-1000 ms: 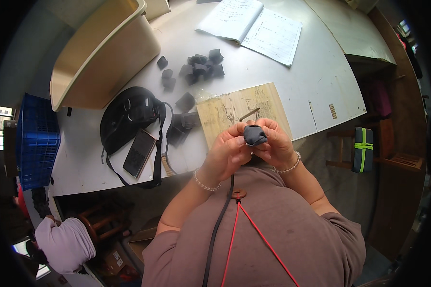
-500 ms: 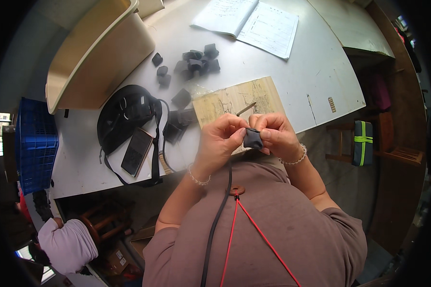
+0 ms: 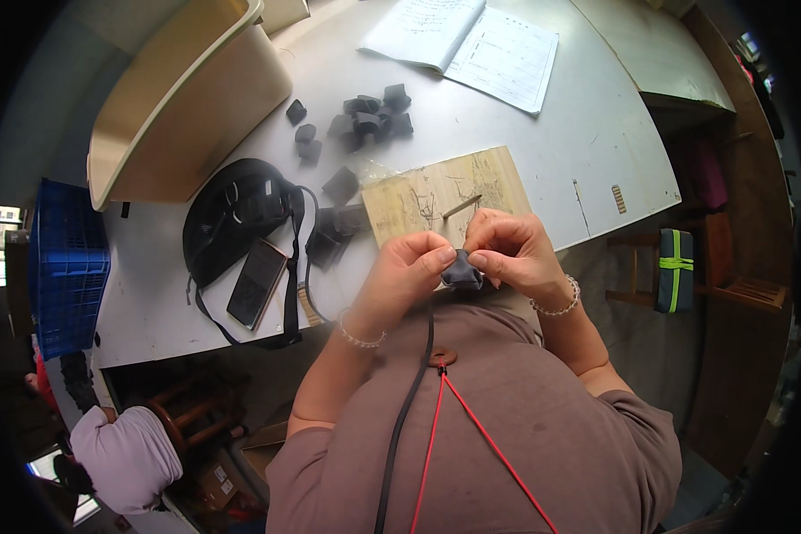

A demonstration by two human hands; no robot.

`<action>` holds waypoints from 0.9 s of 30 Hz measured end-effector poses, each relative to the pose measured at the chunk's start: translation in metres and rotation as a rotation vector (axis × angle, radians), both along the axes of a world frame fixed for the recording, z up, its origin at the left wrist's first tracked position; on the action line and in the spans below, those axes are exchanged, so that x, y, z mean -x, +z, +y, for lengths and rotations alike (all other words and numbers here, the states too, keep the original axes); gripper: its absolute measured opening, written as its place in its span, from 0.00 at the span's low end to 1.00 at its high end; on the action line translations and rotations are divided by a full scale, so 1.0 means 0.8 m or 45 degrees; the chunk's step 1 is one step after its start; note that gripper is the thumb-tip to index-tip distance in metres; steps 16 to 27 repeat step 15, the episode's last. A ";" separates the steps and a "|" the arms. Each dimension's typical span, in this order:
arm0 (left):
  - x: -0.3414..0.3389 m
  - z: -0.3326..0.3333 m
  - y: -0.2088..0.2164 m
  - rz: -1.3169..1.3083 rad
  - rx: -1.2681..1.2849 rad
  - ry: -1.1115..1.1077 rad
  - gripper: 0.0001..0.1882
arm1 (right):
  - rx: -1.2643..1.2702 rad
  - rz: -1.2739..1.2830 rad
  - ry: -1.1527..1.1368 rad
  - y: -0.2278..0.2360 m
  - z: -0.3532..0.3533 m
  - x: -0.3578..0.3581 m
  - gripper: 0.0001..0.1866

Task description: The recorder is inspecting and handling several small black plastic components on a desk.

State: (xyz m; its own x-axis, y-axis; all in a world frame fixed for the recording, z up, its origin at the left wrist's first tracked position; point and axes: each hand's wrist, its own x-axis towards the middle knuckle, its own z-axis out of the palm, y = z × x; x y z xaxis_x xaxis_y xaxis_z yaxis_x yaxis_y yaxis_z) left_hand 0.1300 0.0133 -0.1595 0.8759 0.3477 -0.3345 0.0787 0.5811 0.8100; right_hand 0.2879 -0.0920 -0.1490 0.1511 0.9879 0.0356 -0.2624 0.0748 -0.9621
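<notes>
Between my two hands is a small dark grey piece of soft fabric [image 3: 462,276], folded like a little pouch. My left hand [image 3: 408,272] pinches its left upper edge with thumb and index finger. From the other side my right hand [image 3: 518,256] grips its upper right edge, thumb and fingers pressed together. The piece hangs over the near edge of a wooden board [image 3: 503,182], close to my body. A pointed metal rod [image 3: 462,206] sticks up slantwise from the board, just beyond my fingers. Several similar dark pieces [image 3: 369,120] lie heaped on the table beyond the board.
On the white table [image 3: 587,133] are an open notebook [image 3: 507,58], a black waist bag [image 3: 240,205], a phone [image 3: 257,283] and a large beige bin [image 3: 173,116]. A blue crate [image 3: 67,267] stands at the left. Another person [image 3: 126,458] sits lower left. A black cable [image 3: 407,400] hangs over my front.
Both hands have shifted slightly toward me with the fabric piece, and its visible shape has turned. More of the metal rod now shows. My right hand's fingers have changed their hold.
</notes>
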 end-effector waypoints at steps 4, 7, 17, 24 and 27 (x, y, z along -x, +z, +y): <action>0.001 0.001 -0.002 -0.026 -0.095 0.000 0.09 | 0.070 0.243 0.095 -0.012 0.000 0.000 0.09; 0.002 0.002 -0.006 -0.266 0.665 -0.194 0.11 | 0.199 0.724 0.157 -0.027 0.002 0.004 0.11; 0.003 -0.008 -0.010 -0.311 0.808 -0.022 0.17 | 0.104 1.006 0.152 -0.023 0.007 0.010 0.13; 0.003 -0.008 -0.010 -0.311 0.808 -0.022 0.17 | 0.104 1.006 0.152 -0.023 0.007 0.010 0.13; 0.003 -0.008 -0.010 -0.311 0.808 -0.022 0.17 | 0.104 1.006 0.152 -0.023 0.007 0.010 0.13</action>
